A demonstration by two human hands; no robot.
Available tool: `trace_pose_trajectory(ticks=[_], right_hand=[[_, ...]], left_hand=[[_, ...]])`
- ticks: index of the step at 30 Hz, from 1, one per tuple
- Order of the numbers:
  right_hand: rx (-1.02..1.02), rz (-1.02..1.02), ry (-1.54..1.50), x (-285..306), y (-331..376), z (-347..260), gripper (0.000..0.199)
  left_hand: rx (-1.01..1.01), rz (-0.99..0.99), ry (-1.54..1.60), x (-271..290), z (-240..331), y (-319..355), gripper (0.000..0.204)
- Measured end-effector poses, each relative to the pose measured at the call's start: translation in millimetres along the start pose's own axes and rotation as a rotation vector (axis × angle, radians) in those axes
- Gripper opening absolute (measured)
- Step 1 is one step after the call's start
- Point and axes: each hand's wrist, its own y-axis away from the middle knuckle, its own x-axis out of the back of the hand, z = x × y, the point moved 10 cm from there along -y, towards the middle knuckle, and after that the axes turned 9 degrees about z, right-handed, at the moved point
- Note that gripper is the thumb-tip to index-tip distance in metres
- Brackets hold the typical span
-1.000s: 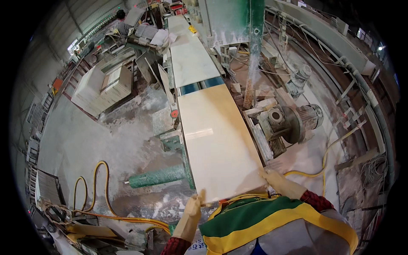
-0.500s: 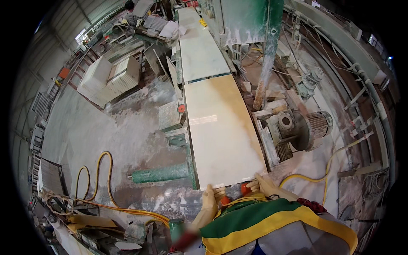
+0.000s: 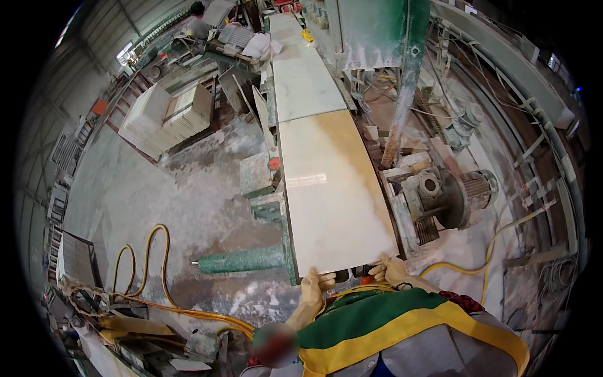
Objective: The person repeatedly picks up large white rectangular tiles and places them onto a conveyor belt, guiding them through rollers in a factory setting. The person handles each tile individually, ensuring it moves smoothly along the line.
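Note:
A polished cream stone slab [image 3: 333, 195] with a tan band down its right side lies flat on a roller conveyor. My left hand [image 3: 314, 288] is at the slab's near left corner, its thumb at the edge and its fingers bent inward along the front. At the near right corner, my right hand [image 3: 392, 271] grips the edge in the same way, with its fingers partly hidden. Beyond, a paler slab [image 3: 308, 88] lies in line, its near edge against the far edge of mine. A yellow object [image 3: 307, 35] rests farther up the line.
A green roller [image 3: 242, 259] juts out left of the conveyor, below a red knob [image 3: 274, 164]. A motor [image 3: 474, 190] stands close on the right. Stacked slabs [image 3: 166, 116] sit at the far left. Yellow hoses [image 3: 164, 270] snake over the floor.
The near slab has slid away from me, and the dark gap before the farther slab has closed. Both hands stay at its near edge. The view has shifted slightly.

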Motion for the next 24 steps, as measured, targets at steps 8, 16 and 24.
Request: trace_pose_trajectory(ticks=[8,16,24], right_hand=[[-0.029,-0.069,0.004,-7.6,-5.1,-18.4,0.068],[0.03,-0.009,0.112,-6.6,-14.2,-27.8,0.068],[0.055,-0.018,0.168,-4.7,-0.3,-54.2,0.076]], left_hand=[[-0.007,-0.006,0.043,0.3,-1.7,-19.8,0.086],[0.027,0.003,-0.026,-8.3,11.9,-23.8,0.083],[0.12,-0.34,-0.646,-10.8,67.9,-3.8,0.086]])
